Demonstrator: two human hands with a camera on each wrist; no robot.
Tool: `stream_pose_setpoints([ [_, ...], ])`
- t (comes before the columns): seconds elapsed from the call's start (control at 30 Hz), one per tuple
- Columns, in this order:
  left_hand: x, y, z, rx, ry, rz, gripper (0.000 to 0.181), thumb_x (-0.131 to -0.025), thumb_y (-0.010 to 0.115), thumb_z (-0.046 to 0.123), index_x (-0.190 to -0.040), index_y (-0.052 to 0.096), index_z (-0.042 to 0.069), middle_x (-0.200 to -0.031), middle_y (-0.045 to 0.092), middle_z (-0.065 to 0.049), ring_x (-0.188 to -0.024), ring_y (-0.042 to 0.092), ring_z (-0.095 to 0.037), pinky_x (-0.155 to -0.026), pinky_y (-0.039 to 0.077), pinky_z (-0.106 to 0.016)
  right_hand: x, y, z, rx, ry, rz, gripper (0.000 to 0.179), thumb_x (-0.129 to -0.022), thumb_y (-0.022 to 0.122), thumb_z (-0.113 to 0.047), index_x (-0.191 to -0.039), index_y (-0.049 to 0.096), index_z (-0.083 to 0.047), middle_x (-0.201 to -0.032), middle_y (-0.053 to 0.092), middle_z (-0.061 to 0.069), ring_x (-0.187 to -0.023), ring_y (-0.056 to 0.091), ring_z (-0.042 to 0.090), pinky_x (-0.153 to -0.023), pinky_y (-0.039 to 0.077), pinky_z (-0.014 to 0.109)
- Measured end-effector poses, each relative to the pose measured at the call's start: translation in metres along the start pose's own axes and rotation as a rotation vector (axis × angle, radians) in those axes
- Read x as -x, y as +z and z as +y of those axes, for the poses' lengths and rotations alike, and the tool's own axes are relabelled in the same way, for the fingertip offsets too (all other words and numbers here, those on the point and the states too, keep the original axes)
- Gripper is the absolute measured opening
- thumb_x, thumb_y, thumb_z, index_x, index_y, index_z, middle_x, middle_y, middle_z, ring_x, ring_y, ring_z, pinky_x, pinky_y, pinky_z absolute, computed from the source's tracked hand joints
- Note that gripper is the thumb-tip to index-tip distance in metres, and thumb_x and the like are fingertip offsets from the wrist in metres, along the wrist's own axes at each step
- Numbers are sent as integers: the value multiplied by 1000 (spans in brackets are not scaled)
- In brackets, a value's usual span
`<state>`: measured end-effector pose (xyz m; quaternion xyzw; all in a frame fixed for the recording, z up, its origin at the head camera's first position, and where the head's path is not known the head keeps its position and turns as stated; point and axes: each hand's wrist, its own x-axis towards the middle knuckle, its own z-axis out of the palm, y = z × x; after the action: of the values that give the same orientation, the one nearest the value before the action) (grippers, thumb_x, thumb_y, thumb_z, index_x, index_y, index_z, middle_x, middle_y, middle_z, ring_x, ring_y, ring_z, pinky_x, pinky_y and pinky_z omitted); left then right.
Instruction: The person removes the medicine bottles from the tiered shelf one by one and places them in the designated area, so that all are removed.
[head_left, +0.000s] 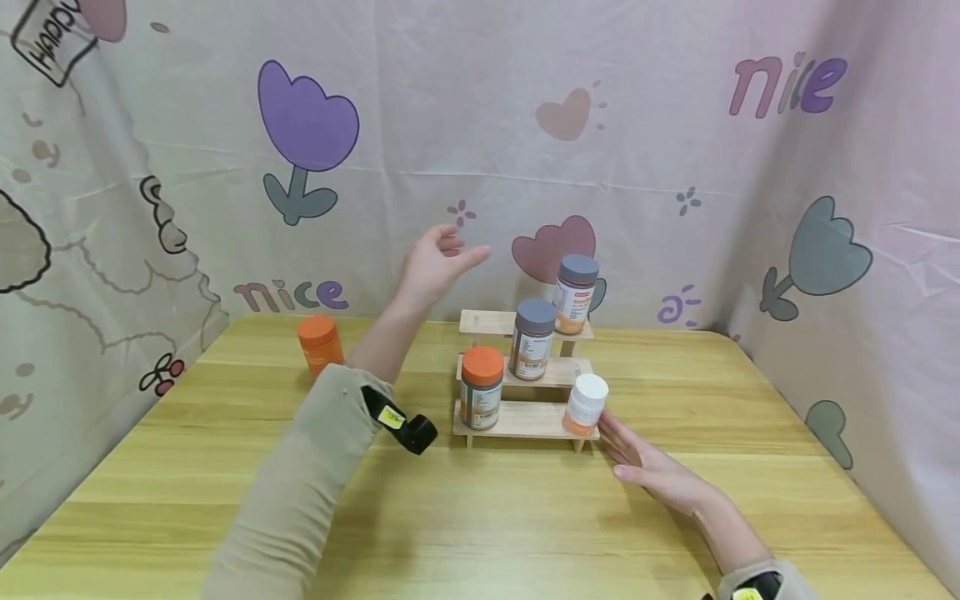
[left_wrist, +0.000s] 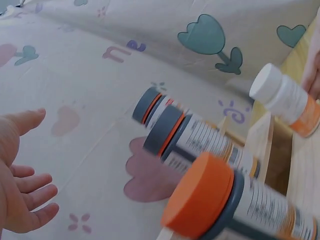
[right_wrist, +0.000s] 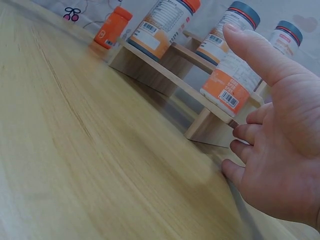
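A three-step wooden rack [head_left: 528,421] stands on the table with bottles on it. My right hand [head_left: 663,477] is at the rack's right end, fingers extended beside the lowest step and its small white-capped bottle [head_left: 586,405]. Nothing is in its grasp. Raised in the air left of the rack's top step, my left hand [head_left: 435,268] has its thumb out and fingers loosely bent, also holding nothing. An orange-capped jar [head_left: 482,390] occupies the left of the lowest step. One grey-capped jar [head_left: 533,342] sits on the middle step, another grey-capped jar [head_left: 575,296] on the top.
A small orange bottle [head_left: 318,342] stands toward the back left of the wooden table [head_left: 480,517], partly hidden by my left arm. Behind the table hangs a printed cloth [head_left: 450,100], which also runs along both sides.
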<state>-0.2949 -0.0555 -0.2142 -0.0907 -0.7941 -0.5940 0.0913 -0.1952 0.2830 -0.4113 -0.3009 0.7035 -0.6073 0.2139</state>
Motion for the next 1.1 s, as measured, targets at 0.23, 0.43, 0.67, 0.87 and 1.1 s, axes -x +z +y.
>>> stream_pose_setpoints([
  [0.23, -6, 31, 11, 19, -46, -74, 78, -80, 73, 35, -141, 35, 6, -135, 47, -11, -123, 45, -22, -100, 38, -35, 0, 0, -3, 9, -3, 7, 82, -95, 49, -14, -144, -15, 2, -147, -17, 27, -132, -10, 45, -102, 19, 13],
  [0.43, -12, 58, 14, -11, -86, -82, 80, -78, 74, 35, -142, 34, 8, -136, 47, -11, -124, 44, -23, -101, 38, -34, 1, -1, -2, 11, -17, 6, 80, -95, 48, -10, -143, -14, 3, -147, -17, 27, -132, -9, 45, -102, 18, 14],
  [0.67, -19, 81, 12, -97, -99, -54, 78, -78, 74, 37, -140, 37, 8, -135, 48, -10, -122, 45, -23, -99, 40, -36, 2, 0, 1, 4, -16, 2, 78, -95, 47, -8, -144, -14, 2, -147, -16, 28, -132, -10, 46, -102, 19, 14],
  [0.87, -22, 95, 11, -152, -75, -71, 75, -78, 73, 39, -137, 40, 7, -134, 49, -12, -120, 47, -24, -97, 41, -36, 3, -1, 1, -2, -10, -1, 77, -96, 46, -7, -144, -14, 1, -147, -17, 27, -132, -10, 46, -102, 20, 13],
  [1.1, -22, 108, 11, -211, -93, -74, 77, -77, 73, 41, -138, 40, 7, -135, 48, -9, -121, 47, -24, -96, 41, -36, 1, -1, 1, -6, -19, -7, 80, -96, 48, -12, -144, -14, 2, -147, -17, 27, -132, -10, 47, -103, 20, 14],
])
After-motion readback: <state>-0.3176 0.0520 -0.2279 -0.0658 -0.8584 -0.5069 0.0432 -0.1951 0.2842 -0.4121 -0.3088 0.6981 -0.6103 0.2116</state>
